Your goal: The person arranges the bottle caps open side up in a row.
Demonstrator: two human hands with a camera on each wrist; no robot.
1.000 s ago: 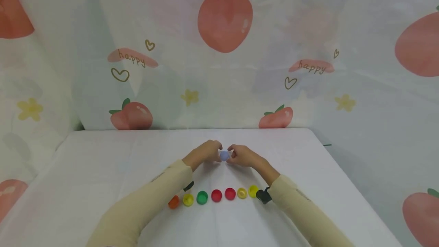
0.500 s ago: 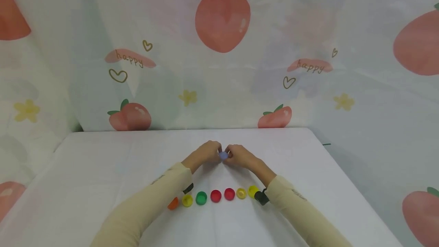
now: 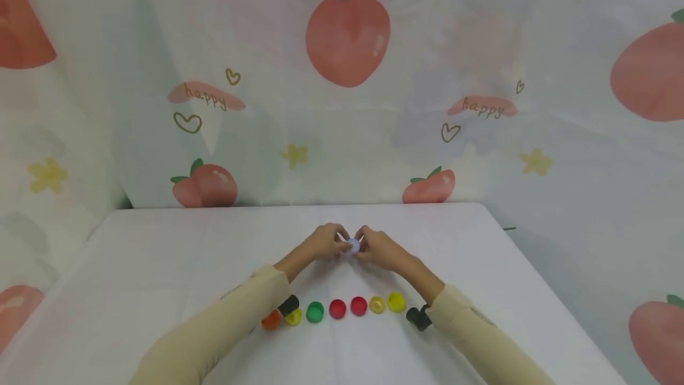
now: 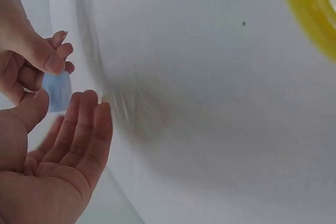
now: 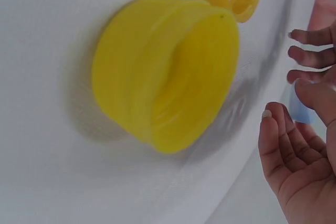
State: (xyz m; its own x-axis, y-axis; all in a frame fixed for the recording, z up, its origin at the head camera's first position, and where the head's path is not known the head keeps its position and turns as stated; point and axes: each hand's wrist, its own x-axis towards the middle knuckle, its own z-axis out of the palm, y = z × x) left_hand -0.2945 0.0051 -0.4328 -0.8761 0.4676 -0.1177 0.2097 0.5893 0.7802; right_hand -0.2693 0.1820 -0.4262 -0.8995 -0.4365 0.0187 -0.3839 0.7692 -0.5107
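Note:
Over the far middle of the white table, both hands hold a small pale blue piece [image 3: 354, 246]. It looks round in the head view, but more like a short thick block [image 4: 56, 91] in the left wrist view; its kind is hard to tell. The left hand [image 3: 327, 242] has its thumb against the near side of the piece, other fingers stretched out beside it. From the opposite side the right hand [image 3: 380, 248] pinches it, thumb on its edge and fingers bent behind. In the right wrist view the left thumb hides part of the blue piece [image 5: 299, 106].
Nearer the person runs a row of small plastic tubs: orange [image 3: 271, 319], yellow [image 3: 293, 317], green [image 3: 315, 312], two red [image 3: 338, 309], dark yellow [image 3: 377, 305] and bright yellow [image 3: 396, 302]. Black wrist cameras [image 3: 419, 317] hang beneath the sleeves. A fruit-print cloth [image 3: 347, 135] stands behind the table.
The blue piece looked round, then flatter, and now round again, shifted slightly right. The left forearm has drawn back a little, its wrist camera now overlapping the yellow tub; the right forearm has moved outward.

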